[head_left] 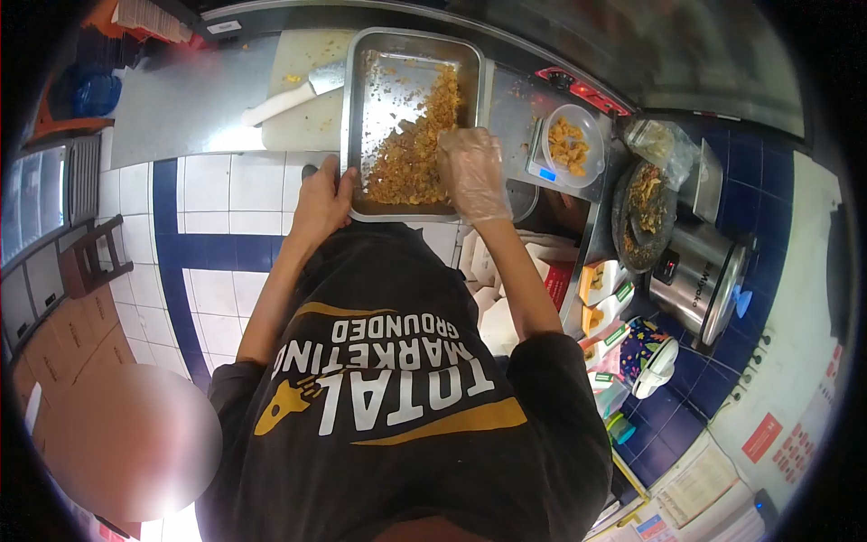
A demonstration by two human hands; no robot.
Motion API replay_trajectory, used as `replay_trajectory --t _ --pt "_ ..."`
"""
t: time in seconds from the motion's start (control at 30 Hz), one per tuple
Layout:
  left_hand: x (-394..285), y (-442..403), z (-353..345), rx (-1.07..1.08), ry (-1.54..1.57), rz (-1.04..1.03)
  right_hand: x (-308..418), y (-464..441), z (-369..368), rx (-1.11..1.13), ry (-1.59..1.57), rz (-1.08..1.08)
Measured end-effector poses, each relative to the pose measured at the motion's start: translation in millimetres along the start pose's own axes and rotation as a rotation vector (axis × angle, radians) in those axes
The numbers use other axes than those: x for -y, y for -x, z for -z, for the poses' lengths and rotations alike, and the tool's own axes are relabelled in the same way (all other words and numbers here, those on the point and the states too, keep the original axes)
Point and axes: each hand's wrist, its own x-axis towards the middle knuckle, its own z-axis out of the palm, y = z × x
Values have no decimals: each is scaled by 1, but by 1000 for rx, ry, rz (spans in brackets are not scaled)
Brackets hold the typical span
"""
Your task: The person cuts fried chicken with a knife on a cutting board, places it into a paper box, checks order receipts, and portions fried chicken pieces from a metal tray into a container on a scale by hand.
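Note:
A deep metal tray lies on the counter, with crumbly golden-brown food heaped over its middle and right side. My bare left hand grips the tray at its lower left corner, thumb on the rim. In a clear plastic glove, my right hand is at the tray's lower right side, beside the food. Its fingers curl inward, and what they hold, if anything, is hidden. Right of the tray, a clear round tub with yellowish fried pieces stands on a scale with a blue display.
A knife with a pale handle lies on a cutting board left of the tray. Farther right are a stone mortar with food, a plastic bag, a steel cooker and open food boxes.

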Motion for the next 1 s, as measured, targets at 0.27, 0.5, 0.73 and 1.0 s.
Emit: replay_trajectory --t 0.27,0.5,0.73,1.0 --pt "-4 1 0 15 6 3 -4 7 20 31 -418 -176" --pt "-4 0 1 24 -1 -7 18 -20 -9 -113 -254 -37" --pt "-3 1 0 11 24 18 10 -41 -38 -50 -300 -27" --pt "-2 1 0 16 28 4 -104 24 22 -435 -376 -476"
